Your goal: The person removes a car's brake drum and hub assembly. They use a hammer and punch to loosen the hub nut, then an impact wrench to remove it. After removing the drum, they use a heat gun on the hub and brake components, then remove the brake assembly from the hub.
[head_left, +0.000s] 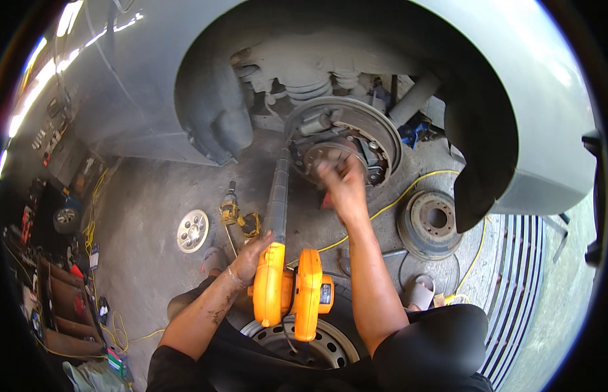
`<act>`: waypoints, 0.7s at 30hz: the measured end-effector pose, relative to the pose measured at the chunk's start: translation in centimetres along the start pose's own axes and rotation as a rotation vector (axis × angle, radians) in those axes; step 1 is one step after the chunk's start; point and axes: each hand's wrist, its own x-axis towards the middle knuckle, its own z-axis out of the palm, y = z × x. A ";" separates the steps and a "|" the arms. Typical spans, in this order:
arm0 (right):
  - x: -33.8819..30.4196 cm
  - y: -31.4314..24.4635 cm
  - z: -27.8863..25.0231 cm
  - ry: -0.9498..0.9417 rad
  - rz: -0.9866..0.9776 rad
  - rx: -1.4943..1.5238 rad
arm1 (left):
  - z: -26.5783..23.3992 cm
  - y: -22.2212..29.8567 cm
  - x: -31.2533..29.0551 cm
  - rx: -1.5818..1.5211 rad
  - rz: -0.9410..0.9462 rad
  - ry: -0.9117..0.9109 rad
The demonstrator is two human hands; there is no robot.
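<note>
An orange electric blower (pixel 270 287) with a long dark nozzle (pixel 278 196) is held by my left hand (pixel 249 256), closed on the side of its housing. The nozzle points up toward the open drum brake assembly (pixel 390 134) inside the wheel well. In front of the brake's round hub (pixel 314 155) is my right hand (pixel 347 189). Its fingers are smeared by motion, so I cannot tell whether they touch the hub or hold anything. Brake shoes and springs show around the hub, partly covered by this hand.
A rusty brake drum (pixel 415 228) lies on the floor to the right, near a yellow cord (pixel 399 201). Left of the blower are a yellow-black impact wrench (pixel 230 208) and a silver wheel cover (pixel 193 231). A wheel (pixel 337 343) lies below the blower. The car's fender (pixel 140 85) arches overhead.
</note>
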 end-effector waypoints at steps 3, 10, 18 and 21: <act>-4.3 0.2 2.5 -0.288 0.211 -0.034 | -0.3 1.4 0.5 -0.095 0.029 -0.020; -7.0 -7.5 1.8 -0.334 0.452 -0.131 | 2.7 3.8 1.3 -0.211 0.157 -0.045; -15.0 -18.0 1.6 -0.379 0.094 -0.584 | 5.2 4.5 1.6 -0.485 0.027 -0.143; -17.5 -18.6 0.8 -0.367 0.404 -0.412 | 6.6 3.3 1.2 -0.348 0.126 -0.159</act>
